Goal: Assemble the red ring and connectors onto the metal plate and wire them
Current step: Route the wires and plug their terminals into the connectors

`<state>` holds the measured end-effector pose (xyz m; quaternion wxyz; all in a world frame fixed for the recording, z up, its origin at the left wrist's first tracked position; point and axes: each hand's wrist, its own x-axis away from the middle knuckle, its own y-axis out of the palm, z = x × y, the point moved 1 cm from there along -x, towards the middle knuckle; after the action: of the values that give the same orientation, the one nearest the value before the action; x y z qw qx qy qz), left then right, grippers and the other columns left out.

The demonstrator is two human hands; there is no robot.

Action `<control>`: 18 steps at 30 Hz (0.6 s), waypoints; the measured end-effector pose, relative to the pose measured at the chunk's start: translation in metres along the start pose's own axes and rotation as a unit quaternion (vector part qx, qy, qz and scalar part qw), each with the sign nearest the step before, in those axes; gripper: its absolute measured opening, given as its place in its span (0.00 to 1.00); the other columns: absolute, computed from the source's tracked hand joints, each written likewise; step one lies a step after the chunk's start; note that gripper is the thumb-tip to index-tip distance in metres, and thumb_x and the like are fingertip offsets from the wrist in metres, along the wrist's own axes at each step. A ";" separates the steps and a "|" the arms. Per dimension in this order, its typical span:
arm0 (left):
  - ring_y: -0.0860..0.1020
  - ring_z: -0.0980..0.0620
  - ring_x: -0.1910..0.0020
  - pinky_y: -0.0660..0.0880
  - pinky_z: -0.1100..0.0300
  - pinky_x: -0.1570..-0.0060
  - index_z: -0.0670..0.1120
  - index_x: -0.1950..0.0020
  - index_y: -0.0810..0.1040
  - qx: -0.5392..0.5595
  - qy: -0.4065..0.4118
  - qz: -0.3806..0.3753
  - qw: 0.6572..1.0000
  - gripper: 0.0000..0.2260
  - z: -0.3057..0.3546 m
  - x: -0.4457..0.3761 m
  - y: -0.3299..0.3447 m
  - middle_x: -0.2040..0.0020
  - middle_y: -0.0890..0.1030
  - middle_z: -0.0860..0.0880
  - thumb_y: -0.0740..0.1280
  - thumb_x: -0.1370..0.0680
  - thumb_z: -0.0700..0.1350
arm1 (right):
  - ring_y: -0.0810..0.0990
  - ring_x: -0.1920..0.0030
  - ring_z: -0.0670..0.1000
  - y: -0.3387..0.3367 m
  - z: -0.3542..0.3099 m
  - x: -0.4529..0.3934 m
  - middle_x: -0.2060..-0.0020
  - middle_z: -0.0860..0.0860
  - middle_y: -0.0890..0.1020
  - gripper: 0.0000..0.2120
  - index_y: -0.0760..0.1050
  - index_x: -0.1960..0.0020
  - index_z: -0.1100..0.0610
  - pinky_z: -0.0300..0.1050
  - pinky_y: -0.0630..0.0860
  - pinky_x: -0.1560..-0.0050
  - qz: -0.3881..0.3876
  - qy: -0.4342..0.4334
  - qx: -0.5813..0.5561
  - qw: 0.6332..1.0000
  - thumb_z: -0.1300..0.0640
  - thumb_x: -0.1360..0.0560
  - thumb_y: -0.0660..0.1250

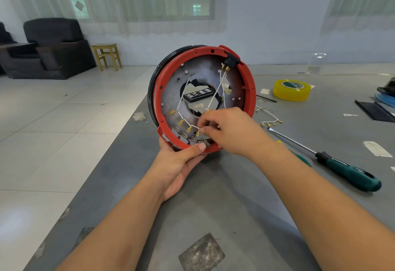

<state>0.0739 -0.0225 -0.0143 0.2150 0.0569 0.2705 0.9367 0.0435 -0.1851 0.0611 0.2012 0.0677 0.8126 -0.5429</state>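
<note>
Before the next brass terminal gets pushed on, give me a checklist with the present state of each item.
1. Assembly steadied: left hand grips the red ring at its lower edge, tilted up off the table. Ok.
2. Terminal in hand: right hand pinches the white wire by a brass terminal. Ok.
3. Black connector seated in the ring's top. Ok.
4. Terminals along the wire joined to their tabs: cannot tell.
5. Spare wire harness and screwdriver lie on the table to the right. Ok.
</note>
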 end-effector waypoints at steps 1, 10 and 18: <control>0.84 0.37 0.38 0.84 0.49 0.46 0.49 0.23 0.64 -0.001 0.000 0.000 1.000 0.41 0.000 0.000 0.000 0.34 0.82 0.38 0.77 0.32 0.30 | 0.77 0.64 0.44 0.000 0.000 0.000 0.66 0.43 0.79 0.03 0.81 0.49 0.46 0.49 0.80 0.56 -0.002 0.001 0.004 1.000 0.50 0.21 0.69; 0.84 0.35 0.41 0.84 0.50 0.48 0.51 0.24 0.65 0.002 -0.002 -0.015 1.000 0.40 0.001 -0.001 0.002 0.36 0.83 0.36 0.76 0.31 0.30 | 0.82 0.73 0.44 -0.001 0.002 0.000 0.66 0.37 0.81 0.01 0.81 0.50 0.41 0.47 0.83 0.60 -0.032 0.021 -0.106 0.994 0.47 0.21 0.71; 0.84 0.36 0.40 0.84 0.51 0.50 0.50 0.25 0.66 0.009 -0.014 -0.016 1.000 0.38 0.002 -0.001 0.003 0.38 0.84 0.36 0.75 0.31 0.31 | 0.79 0.58 0.46 0.004 0.007 -0.005 0.59 0.43 0.81 0.02 0.82 0.53 0.47 0.52 0.79 0.52 0.041 0.016 -0.036 0.998 0.50 0.23 0.71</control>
<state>0.0744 -0.0243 -0.0107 0.2331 0.0672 0.2772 0.9297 0.0513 -0.1897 0.0578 0.2127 0.1025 0.8310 -0.5037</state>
